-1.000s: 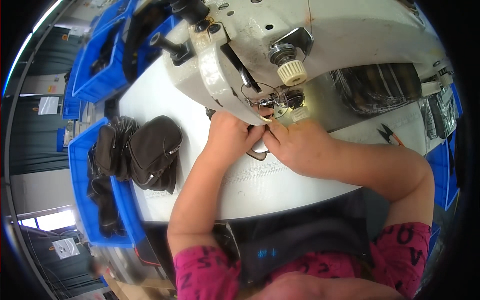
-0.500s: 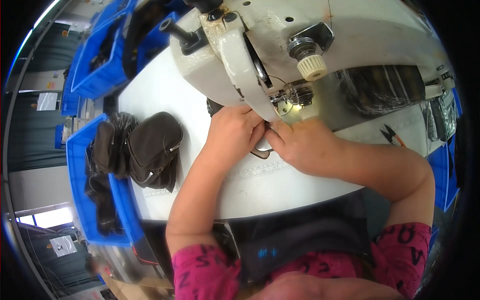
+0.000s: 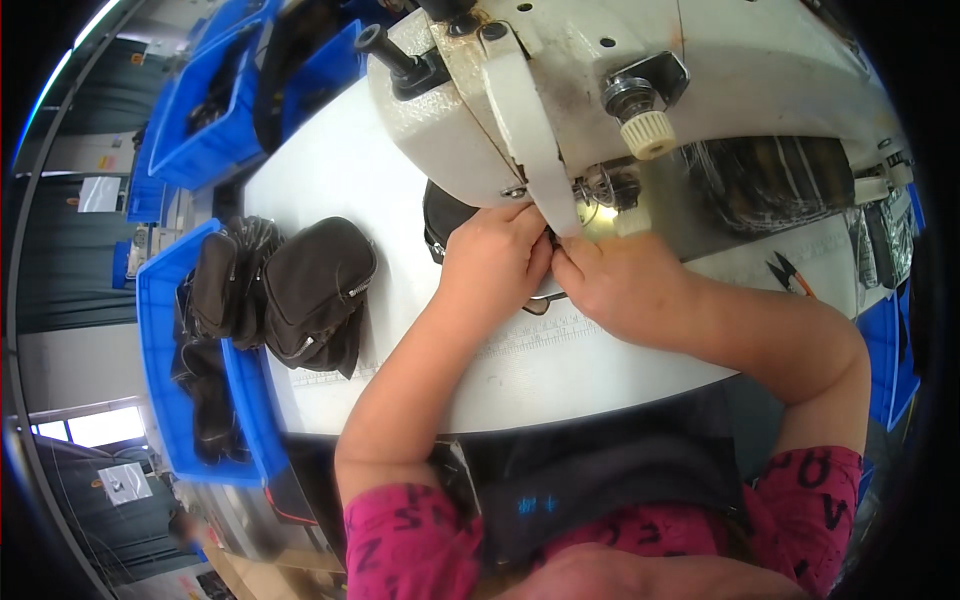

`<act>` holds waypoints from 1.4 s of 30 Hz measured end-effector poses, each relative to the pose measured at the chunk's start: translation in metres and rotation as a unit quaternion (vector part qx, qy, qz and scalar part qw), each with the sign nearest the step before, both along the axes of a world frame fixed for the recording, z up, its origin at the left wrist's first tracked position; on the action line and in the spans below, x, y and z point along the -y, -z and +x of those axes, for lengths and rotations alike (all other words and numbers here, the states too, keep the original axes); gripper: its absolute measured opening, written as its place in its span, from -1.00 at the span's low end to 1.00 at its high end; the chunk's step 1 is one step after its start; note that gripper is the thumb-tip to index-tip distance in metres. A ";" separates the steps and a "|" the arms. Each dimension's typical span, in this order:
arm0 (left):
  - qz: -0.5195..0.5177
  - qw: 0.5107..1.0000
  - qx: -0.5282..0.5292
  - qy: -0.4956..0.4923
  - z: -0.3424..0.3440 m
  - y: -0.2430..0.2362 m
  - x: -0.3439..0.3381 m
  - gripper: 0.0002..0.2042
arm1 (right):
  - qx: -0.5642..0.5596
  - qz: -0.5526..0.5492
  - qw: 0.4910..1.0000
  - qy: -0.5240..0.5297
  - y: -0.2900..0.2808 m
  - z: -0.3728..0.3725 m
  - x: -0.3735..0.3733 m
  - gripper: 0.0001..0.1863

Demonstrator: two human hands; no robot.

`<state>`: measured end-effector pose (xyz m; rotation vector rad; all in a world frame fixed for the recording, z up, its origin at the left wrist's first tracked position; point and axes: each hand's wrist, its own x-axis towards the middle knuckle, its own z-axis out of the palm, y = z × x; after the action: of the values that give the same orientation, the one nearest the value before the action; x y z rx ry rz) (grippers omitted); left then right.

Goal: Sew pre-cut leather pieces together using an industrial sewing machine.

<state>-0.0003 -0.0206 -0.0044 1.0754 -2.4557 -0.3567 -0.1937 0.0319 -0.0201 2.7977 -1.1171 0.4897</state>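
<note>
At the needle end of a white sewing machine (image 3: pixel 460 140), my two hands meet fingertip to fingertip. My left hand (image 3: pixel 495 262) is closed, its fingers pinching the edge of a dark fabric pouch (image 3: pixel 445 215) that shows behind the knuckles. Closed as well, my right hand (image 3: pixel 625 285) presses thumb and forefinger together on the same dark piece, under the machine's head. A small brown-edged loop (image 3: pixel 537 307) sticks out below the fingertips. The needle and most of the pouch are hidden by my hands and the machine's cover.
Black zippered pouches (image 3: pixel 320 290) are piled at the table's left, beside a blue bin (image 3: pixel 255 420) holding more dark pieces. Orange-handled thread snips (image 3: pixel 790 274) lie on the right. A ruler strip (image 3: pixel 560 335) runs along the white tabletop. More blue bins (image 3: pixel 205 130) stand far left.
My view has shifted slightly, so the machine sits a little further right. Both hands keep their grip at the needle, and more of the dark pouch shows behind my left hand.
</note>
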 end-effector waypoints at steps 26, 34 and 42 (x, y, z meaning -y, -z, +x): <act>-0.079 0.991 0.102 0.030 0.012 -0.008 -0.002 -0.59 | 0.026 -0.039 0.998 -0.031 -0.001 0.003 -0.003 -0.66; -0.028 0.994 0.103 0.025 0.005 -0.006 -0.012 -0.50 | 0.003 -0.007 0.999 -0.033 0.004 0.001 -0.001 -0.80; -0.053 0.994 0.094 0.001 0.002 -0.006 -0.013 -0.59 | 0.040 -0.012 0.999 -0.032 0.005 0.003 0.001 -0.85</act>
<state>0.0013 -0.0073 0.0011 1.1060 -2.6073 -0.1281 -0.1904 0.0306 -0.0255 2.8231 -1.0309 0.6216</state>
